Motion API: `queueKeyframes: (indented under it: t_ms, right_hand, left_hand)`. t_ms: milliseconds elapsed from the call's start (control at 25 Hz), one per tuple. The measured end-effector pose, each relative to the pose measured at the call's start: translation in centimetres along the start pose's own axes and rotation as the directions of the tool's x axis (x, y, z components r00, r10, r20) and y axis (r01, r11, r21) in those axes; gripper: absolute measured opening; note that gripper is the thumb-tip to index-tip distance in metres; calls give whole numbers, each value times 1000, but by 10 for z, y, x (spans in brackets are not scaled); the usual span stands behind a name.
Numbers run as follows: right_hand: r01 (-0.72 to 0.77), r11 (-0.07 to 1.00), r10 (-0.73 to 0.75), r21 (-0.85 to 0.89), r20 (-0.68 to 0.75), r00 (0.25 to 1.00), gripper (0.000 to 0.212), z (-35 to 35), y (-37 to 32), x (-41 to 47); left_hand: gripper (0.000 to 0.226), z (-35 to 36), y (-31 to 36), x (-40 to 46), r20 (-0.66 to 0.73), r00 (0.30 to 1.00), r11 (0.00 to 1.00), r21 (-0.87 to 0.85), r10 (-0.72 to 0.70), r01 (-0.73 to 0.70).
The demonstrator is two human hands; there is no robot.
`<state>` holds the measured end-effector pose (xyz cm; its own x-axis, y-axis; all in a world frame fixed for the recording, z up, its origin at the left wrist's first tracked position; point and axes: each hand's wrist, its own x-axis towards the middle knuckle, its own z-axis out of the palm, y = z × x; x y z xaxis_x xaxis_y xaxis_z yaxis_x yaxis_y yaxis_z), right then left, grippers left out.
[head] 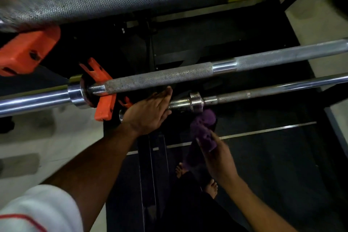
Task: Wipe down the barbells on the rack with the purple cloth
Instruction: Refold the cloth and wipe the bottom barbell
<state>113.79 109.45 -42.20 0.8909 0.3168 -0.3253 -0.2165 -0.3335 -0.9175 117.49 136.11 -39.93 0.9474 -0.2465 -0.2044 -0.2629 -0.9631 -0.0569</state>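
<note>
Your left hand lies flat over the sleeve end of the lowest barbell, fingers straight and close together, palm down on the metal; nothing is pinched in that grip. The bar's collar sits just right of your fingertips, and its thin shaft runs up and away toward the right edge.

Your right hand is lower and to the right, its grip curled around the purple cloth. The cloth is bunched, and its upper end rises to just under the collar of that lowest bar; whether it actually touches the steel cannot be told, since that part is dark and blurred. A loose tail of cloth hangs down beside your palm.

Above your left hand runs the middle barbell, with a knurled grey shaft, resting in an orange rack hook; its polished sleeve extends to the left edge. A third, top barbell crosses the top of the view very near the camera, its knurling large and clear, beside a bigger orange bracket.

Below, your bare feet stand on the dark floor mat. A white sleeve with a red stripe covers your left upper arm.
</note>
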Motion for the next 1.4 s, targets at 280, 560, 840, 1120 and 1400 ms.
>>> queueKeyframes:
  t_ms: [280,560,840,1120,1400]
  right_hand:
    - [-355,239,549,904,175,817,49,33,9,82]
    - [-233,210,465,950,112,878,45,53,-7,94]
    - [-245,407,437,880,49,898,62,57,-1,87]
    - [-13,506,70,862,-27,997,22,42,10,112]
    - [-461,445,575,767,150,804,44,24,-37,61]
  left_hand:
    - [68,-3,3,0,-40,999,999,34,3,-1]
    - [67,9,1,0,-74,997,996,89,-1,8]
    - [66,17,-2,1,-70,997,996,79,44,-38]
    - [64,20,-1,2,-127,991,996,79,40,-30]
    - [65,19,-4,-1,-63,998,999,-32,15,-17]
